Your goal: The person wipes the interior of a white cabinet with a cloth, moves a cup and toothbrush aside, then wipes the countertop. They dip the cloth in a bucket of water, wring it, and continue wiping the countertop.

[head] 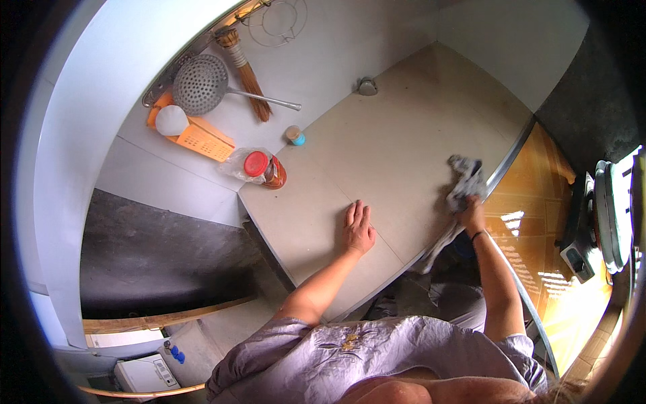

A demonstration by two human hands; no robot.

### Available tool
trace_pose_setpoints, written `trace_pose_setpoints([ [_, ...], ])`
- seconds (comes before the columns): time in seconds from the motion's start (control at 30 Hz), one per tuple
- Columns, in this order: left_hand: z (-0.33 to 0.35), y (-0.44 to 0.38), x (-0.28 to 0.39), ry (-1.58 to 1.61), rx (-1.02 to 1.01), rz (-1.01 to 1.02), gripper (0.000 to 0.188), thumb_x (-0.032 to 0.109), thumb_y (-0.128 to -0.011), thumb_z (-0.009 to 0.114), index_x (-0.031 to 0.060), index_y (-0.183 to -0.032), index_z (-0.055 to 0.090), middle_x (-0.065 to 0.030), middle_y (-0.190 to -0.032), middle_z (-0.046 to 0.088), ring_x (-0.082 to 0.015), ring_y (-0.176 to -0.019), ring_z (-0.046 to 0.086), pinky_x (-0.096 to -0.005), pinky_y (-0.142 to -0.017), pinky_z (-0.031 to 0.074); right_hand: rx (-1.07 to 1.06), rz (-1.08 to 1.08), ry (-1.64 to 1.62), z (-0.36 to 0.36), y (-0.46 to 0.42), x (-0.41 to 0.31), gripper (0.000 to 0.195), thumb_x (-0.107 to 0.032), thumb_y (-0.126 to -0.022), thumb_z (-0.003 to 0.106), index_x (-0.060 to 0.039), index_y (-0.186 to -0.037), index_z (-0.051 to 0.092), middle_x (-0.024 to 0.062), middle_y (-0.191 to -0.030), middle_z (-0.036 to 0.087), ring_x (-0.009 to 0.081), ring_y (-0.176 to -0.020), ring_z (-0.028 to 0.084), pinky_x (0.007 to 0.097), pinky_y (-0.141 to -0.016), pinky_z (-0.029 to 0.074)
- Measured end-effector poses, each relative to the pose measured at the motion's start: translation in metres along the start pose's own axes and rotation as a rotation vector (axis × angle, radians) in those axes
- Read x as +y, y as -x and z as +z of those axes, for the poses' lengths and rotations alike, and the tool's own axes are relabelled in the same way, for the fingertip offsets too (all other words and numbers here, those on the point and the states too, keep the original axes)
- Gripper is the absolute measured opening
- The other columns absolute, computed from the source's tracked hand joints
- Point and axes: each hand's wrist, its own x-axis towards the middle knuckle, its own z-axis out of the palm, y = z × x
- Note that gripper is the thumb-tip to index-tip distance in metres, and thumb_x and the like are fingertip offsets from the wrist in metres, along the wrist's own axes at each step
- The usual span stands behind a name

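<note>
My left hand rests flat on the beige tiled countertop, fingers slightly spread, with nothing in it. In my right hand is a bunched grey-white cloth, held over the counter near its right edge. One tail of the cloth trails down past the counter's front edge. Part of the right hand is blurred, and the fingers are partly hidden by the cloth.
Along the wall stand a red-lidded jar and a small blue-based container. A perforated ladle, a bundled-bristle brush and an orange plastic basket hang above. At right, a stove-like appliance sits on an orange-brown tiled surface.
</note>
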Motion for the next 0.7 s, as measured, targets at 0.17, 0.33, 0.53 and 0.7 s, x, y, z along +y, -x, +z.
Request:
trace_pose_setpoints([
  [0.17,0.0,0.0,-0.003,0.004,0.013,0.013,0.058,0.009,-0.076,0.058,-0.0019,-0.132,0.047,-0.0254,-0.143,0.043,-0.0436,-0.132,0.038,-0.053,-0.112,0.031,0.193,-0.041,0.21,0.002,-0.012,-0.006,0.051,-0.022,-0.062,0.081,0.0005,-0.103,0.061,0.0237,-0.1,0.065,0.0408,-0.094,0.062,0.0472,-0.08,0.052],
  [0.33,-0.003,0.007,-0.007,-0.018,-0.039,-0.032,0.061,0.01,-0.074,0.059,-0.0026,-0.132,0.045,-0.0259,-0.144,0.041,-0.0449,-0.133,0.036,-0.0549,-0.112,0.031,-0.214,-0.323,-0.051,0.021,0.125,-0.101,0.041,-0.014,-0.059,0.077,-0.0014,-0.096,0.065,0.0204,-0.097,0.061,0.0403,-0.096,0.062,0.0453,-0.085,0.052],
  [0.53,-0.017,0.01,-0.011,-0.056,-0.089,0.01,0.059,0.007,-0.076,0.057,-0.0004,-0.133,0.047,-0.0262,-0.143,0.044,-0.0448,-0.131,0.04,-0.0534,-0.108,0.034,-0.288,0.047,0.101,0.008,0.025,-0.06,0.033,-0.012,-0.069,0.071,-0.0031,-0.1,0.064,0.0201,-0.092,0.064,0.0388,-0.094,0.062,0.0439,-0.082,0.051],
  [0.7,0.0,-0.002,0.0,-0.008,-0.002,0.06,0.053,0.005,-0.077,0.054,-0.0008,-0.13,0.051,-0.0249,-0.141,0.046,-0.0431,-0.13,0.041,-0.0531,-0.108,0.035,0.344,0.401,-0.388,-0.095,-0.058,0.031,0.024,-0.009,-0.078,0.07,0.0008,-0.1,0.066,0.0082,-0.091,0.069,0.026,-0.077,0.063,0.0369,-0.073,0.052],
])
